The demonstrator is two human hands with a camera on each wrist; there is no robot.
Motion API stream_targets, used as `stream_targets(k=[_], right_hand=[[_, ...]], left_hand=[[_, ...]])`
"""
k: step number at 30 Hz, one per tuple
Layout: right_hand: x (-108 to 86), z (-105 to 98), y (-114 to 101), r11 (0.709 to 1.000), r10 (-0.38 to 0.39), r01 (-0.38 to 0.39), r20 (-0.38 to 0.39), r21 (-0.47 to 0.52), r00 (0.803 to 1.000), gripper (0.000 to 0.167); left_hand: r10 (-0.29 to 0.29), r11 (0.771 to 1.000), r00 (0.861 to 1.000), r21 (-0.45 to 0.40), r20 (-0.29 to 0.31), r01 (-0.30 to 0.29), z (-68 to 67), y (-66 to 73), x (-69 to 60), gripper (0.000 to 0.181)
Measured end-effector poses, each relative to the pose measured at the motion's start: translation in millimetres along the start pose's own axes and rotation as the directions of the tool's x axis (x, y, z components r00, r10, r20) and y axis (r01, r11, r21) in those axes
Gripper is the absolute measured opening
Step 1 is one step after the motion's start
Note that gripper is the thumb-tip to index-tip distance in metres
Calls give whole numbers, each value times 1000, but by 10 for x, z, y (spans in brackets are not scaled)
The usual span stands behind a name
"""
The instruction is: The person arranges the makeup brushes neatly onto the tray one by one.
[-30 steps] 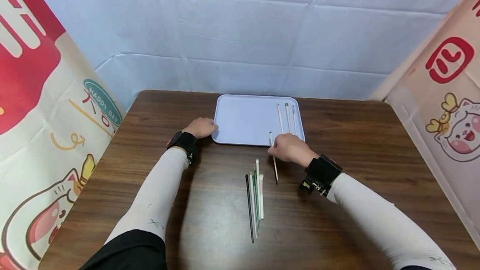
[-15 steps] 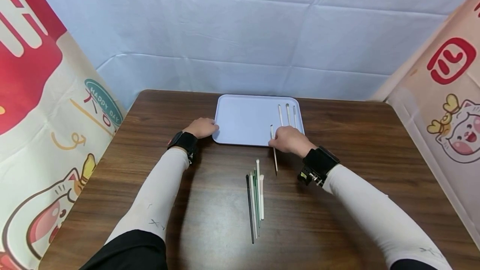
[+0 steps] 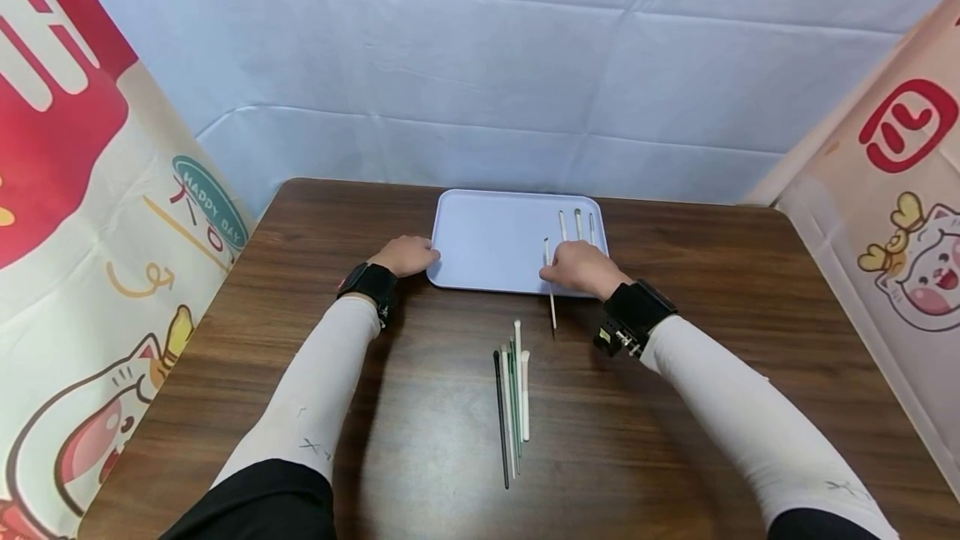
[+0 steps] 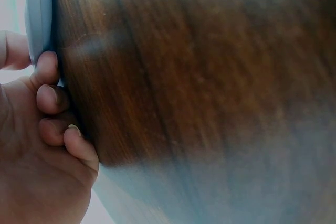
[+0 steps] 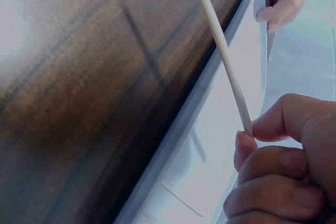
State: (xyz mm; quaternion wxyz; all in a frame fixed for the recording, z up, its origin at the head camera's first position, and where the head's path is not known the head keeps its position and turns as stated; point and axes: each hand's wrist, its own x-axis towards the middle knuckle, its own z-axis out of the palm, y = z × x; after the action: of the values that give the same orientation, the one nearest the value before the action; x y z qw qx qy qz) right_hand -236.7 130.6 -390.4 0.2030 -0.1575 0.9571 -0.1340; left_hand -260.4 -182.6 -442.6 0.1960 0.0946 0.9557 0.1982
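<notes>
In the head view my left hand (image 3: 406, 256) grips the left edge of a white tray (image 3: 487, 244); the left wrist view shows its thumb and curled fingers (image 4: 48, 99) around the rim. My right hand (image 3: 581, 267) is over the tray's right front part and pinches a thin pale brush (image 3: 552, 311) between thumb and forefinger. In the right wrist view the brush (image 5: 226, 56) slants across the tray's edge, its dark-tipped head beyond the rim over the table. Beyond the right hand, several slim brushes (image 3: 578, 223) lie side by side in the tray.
A bundle of several brushes (image 3: 514, 407), white, green and black, lies on the brown wooden table (image 3: 420, 440) in front of the tray. A pale cloth (image 3: 480, 65) hangs behind the table, and printed cloths (image 3: 907, 273) hang at both sides.
My right hand has moved forward with the pinched brush, from the tray's front edge to over the tray. The left hand keeps its place at the rim.
</notes>
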Motion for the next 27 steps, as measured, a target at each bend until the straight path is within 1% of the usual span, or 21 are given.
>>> stream_targets(k=[6,10,15,20,27], right_hand=[[90,-54,8,1000,6,-6,-2,-25,1000,49],[140,-70,33,1000,15,-15,3,-19,1000,49],[176,-83,52,1000,27,-27,11,-6,1000,49],[221,-91,84,1000,18,-18,2,5,1000,49],[292,-119,113,1000,13,-13,-5,29,1000,50]], left_hand=[[-2,1000,1000,-4,-1,2,3,-14,18,57],[5,1000,1000,1,-1,-5,23,-39,47,58],[14,1000,1000,-3,1,-14,28,-46,53,57],[3,1000,1000,-16,1,-3,18,-32,40,57],[-8,1000,1000,-12,-7,7,19,-31,43,57]])
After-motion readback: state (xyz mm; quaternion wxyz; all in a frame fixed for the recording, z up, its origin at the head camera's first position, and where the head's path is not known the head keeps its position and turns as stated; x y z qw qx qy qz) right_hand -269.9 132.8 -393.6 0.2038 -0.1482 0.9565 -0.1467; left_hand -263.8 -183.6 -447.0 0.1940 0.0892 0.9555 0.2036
